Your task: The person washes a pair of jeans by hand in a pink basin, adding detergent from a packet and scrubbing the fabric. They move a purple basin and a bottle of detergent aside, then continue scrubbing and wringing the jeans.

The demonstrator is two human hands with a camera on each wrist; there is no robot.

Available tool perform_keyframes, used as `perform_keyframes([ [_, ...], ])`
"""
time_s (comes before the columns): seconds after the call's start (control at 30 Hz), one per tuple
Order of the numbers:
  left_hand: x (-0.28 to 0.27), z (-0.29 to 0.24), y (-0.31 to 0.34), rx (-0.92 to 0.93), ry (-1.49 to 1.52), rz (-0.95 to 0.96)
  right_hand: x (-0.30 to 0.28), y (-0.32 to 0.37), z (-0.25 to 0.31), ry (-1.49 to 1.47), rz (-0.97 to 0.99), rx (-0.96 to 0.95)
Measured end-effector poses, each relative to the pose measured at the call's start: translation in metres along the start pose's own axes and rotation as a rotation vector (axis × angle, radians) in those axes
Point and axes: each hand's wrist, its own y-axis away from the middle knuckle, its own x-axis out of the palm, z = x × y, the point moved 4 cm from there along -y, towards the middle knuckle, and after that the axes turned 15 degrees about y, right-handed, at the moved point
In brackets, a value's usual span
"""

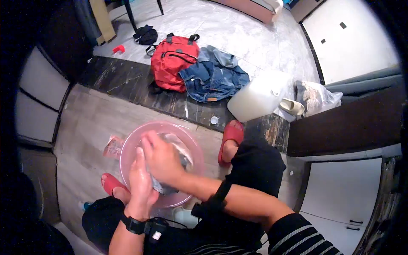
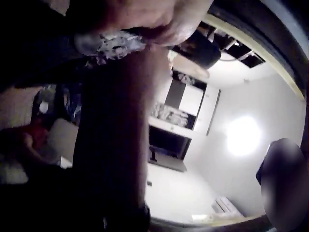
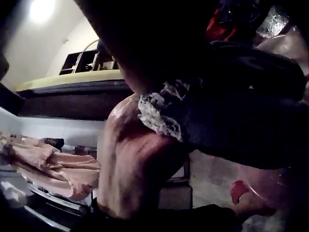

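Over a pink basin (image 1: pixel 197 170), both hands are pressed close together with a wet, dark cloth (image 3: pixel 227 121) between them. Its exact kind cannot be told. My left hand (image 1: pixel 142 176) grips it from the left side, thumb upward. From above, my right hand (image 1: pixel 163 159) holds the same cloth and hides much of it in the head view. Whitish suds (image 3: pixel 159 116) cling to the cloth by the palm in the right wrist view. More pale and grey fabric (image 1: pixel 180 146) lies inside the basin.
Red slippers (image 1: pixel 232 138) flank the basin, and a pink packet (image 1: pixel 113 146) lies left of it. Ahead, on the dark stone sill, are a red backpack (image 1: pixel 172 63), a denim garment (image 1: pixel 214 78) and a white jug (image 1: pixel 257 97). A white cap (image 1: pixel 214 120) lies nearby.
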Motion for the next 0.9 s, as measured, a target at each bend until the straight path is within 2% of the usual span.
perform_keyframes([
  [0.07,-0.054,0.001,-0.042,-0.138,0.024,0.186,0.013,0.021,0.003,0.018,0.008,-0.156],
  [0.13,-0.041,-0.010,-0.047,-0.060,-0.040,0.176,0.008,0.035,0.019,-0.002,0.013,-0.389],
  [0.17,-0.037,0.001,-0.037,0.018,-0.017,0.056,0.009,0.021,0.009,-0.018,0.126,-0.185],
  [0.2,-0.010,0.000,-0.015,0.094,-0.001,-0.063,0.005,0.010,0.006,-0.031,0.050,-0.122],
  [0.23,0.014,0.001,0.000,0.032,0.065,-0.021,0.002,0.001,0.002,-0.044,-0.026,-0.061],
  [0.27,-0.006,0.003,-0.020,-0.037,0.038,0.107,0.001,-0.005,-0.001,-0.056,-0.098,-0.003],
  [0.3,-0.049,0.003,-0.052,-0.108,0.012,0.225,0.000,0.010,0.008,-0.026,0.023,-0.003],
  [0.4,-0.020,-0.004,-0.031,-0.060,-0.034,0.107,0.021,0.032,0.000,-0.070,-0.037,-0.267],
  [0.43,-0.016,0.001,-0.024,-0.024,-0.048,0.004,0.014,0.015,-0.005,-0.069,0.129,-0.130],
  [0.47,-0.012,0.005,-0.016,0.007,-0.068,-0.098,0.008,0.007,-0.006,-0.058,0.078,-0.060],
  [0.5,-0.001,0.009,-0.009,0.016,-0.004,-0.059,0.005,0.001,-0.006,-0.044,0.027,0.006],
  [0.53,-0.016,0.005,-0.023,-0.037,-0.025,0.093,0.002,-0.001,-0.005,-0.028,-0.023,0.069],
  [0.57,-0.048,-0.001,-0.046,-0.090,-0.040,0.236,0.003,0.015,0.002,-0.055,-0.006,-0.019],
  [0.67,-0.049,0.007,-0.051,-0.124,-0.036,0.166,0.013,0.024,0.000,-0.080,0.068,-0.188],
  [0.7,-0.023,0.011,-0.029,-0.079,-0.001,0.075,0.007,0.006,-0.006,0.019,0.101,-0.072],
  [0.77,0.011,0.004,-0.005,-0.001,-0.019,-0.046,-0.001,0.001,-0.001,-0.006,-0.004,-0.027],
  [0.8,0.001,-0.001,-0.016,-0.051,-0.032,0.034,-0.002,0.002,0.002,-0.020,-0.053,0.000],
  [0.87,-0.031,-0.009,-0.040,-0.145,-0.030,0.185,0.006,0.018,0.009,-0.103,-0.021,-0.159],
  [0.9,-0.029,-0.006,-0.037,-0.110,-0.036,0.184,0.008,0.018,0.007,-0.102,-0.019,-0.217],
])
